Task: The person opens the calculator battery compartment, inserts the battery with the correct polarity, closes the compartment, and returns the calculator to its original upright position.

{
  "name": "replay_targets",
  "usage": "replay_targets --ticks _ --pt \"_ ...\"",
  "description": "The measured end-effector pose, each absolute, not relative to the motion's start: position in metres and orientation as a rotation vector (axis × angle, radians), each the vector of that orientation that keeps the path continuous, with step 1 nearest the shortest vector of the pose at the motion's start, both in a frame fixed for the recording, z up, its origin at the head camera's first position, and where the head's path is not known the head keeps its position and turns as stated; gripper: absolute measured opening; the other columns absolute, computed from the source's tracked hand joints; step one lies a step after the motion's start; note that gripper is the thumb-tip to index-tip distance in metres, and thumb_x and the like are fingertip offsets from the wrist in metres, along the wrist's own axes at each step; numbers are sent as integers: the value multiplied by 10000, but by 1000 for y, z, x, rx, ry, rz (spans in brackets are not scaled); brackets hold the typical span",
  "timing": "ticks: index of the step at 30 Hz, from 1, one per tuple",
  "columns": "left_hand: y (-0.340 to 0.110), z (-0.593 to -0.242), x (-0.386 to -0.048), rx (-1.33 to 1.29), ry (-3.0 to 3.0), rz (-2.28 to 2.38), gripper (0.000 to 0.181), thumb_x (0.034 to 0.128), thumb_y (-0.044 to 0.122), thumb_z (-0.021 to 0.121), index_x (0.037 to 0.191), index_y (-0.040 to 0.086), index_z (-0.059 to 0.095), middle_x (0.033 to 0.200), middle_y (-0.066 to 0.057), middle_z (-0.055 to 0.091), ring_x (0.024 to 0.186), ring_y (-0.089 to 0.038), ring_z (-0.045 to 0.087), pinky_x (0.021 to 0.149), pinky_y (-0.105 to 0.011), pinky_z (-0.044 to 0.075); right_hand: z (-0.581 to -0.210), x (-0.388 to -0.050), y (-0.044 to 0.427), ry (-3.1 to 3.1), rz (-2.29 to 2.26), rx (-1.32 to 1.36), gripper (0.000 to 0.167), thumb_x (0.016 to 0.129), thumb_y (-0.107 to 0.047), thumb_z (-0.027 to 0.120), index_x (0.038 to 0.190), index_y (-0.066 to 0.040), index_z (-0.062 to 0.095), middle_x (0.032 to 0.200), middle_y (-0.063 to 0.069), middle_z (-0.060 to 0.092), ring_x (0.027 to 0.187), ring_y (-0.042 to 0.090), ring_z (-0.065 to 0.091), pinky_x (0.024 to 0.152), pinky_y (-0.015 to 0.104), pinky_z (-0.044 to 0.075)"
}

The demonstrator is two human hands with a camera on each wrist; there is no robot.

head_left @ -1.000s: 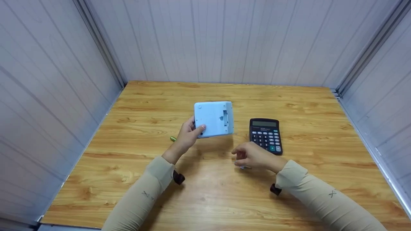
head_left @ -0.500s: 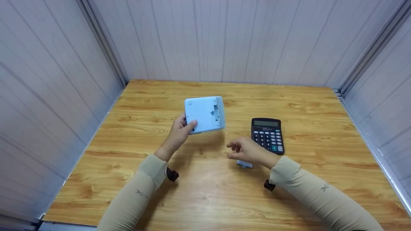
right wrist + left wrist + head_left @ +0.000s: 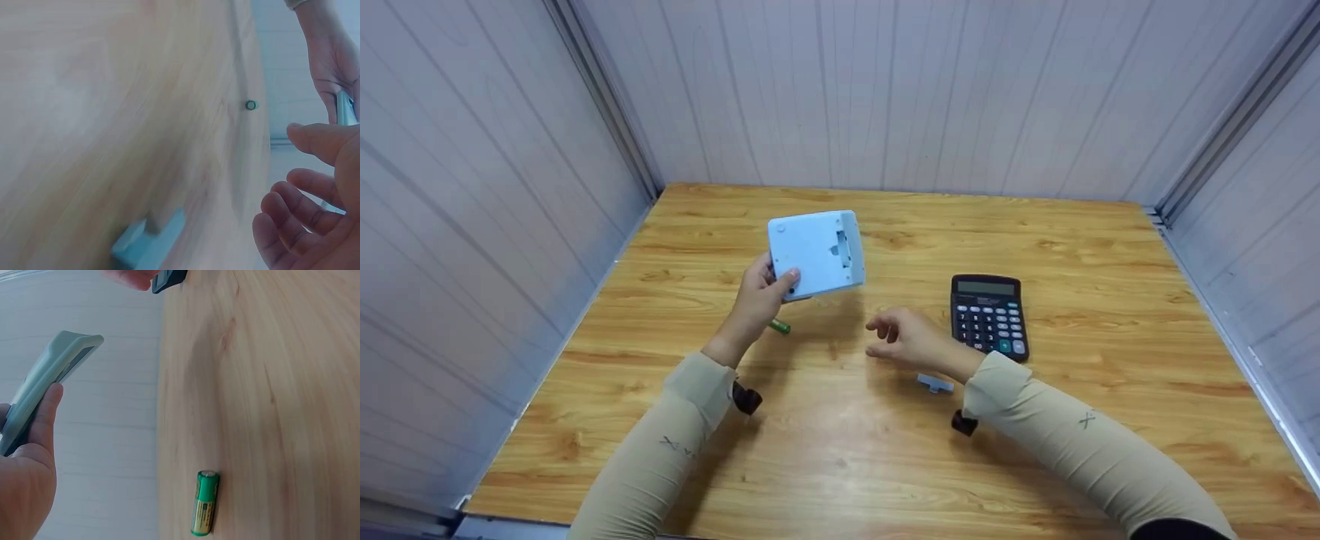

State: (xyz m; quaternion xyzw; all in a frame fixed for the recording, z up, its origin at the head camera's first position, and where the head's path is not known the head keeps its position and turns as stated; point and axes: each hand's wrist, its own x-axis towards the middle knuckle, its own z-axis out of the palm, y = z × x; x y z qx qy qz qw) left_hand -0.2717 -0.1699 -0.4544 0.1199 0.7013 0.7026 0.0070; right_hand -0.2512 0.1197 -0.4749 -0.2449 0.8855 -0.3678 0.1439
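My left hand (image 3: 757,298) grips a light blue calculator (image 3: 810,255) by its lower left corner, thumb on the back and fingers behind. The back faces up, and an uncovered battery slot shows near its right edge. In the left wrist view the calculator (image 3: 48,377) appears edge-on above the table. A green battery (image 3: 205,503) lies on the table below that hand. My right hand (image 3: 911,337) hovers over the table with loosely bent fingers and nothing between them. Just below it rests a small light blue battery cover (image 3: 935,383), seen also as a blurred cover (image 3: 149,244) in the right wrist view.
A black calculator (image 3: 988,315) lies keys up on the wooden table (image 3: 1110,300), close to the right forearm. Pale panel walls (image 3: 855,90) close off the back and both sides.
Both hands have moved left, the left one also away from me with the light blue calculator. The battery cover and the green battery have come more fully into sight.
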Motion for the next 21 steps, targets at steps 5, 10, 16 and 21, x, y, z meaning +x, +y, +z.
replay_targets --ticks 5,10,16,21 --pt "-179 -451 -275 366 2205 2195 470 1150 76 493 1613 24 433 1512 -232 621 1301 -314 705 1005 -360 648 -476 -253 105 2553 -1096 -708 432 963 -209 817 1301 44 724 1111 188 726 948 213 640 867 386 578" --pt "-188 -450 -277 341 2234 2181 470 1153 78 487 1617 34 430 1528 -210 622 1318 -298 695 1014 -342 642 -479 -256 91 2550 -1123 -707 423 968 -209 819 1297 42 728 1099 163 724 941 198 637 859 359 575" --pt "-197 -448 -281 313 2263 2182 476 1152 74 483 1623 33 420 1540 -207 615 1348 -310 677 1024 -337 636 -481 -261 74 2537 -1202 -726 411 958 -184 821 1268 73 733 1031 143 724 913 188 638 838 331 574" --pt "-203 -448 -285 293 2264 2202 480 1147 58 475 1620 8 407 1543 -244 601 1309 -265 696 993 -312 644 -483 -264 59 2538 -1227 -726 401 958 -175 827 1262 68 734 1008 123 720 901 170 632 828 320 572"
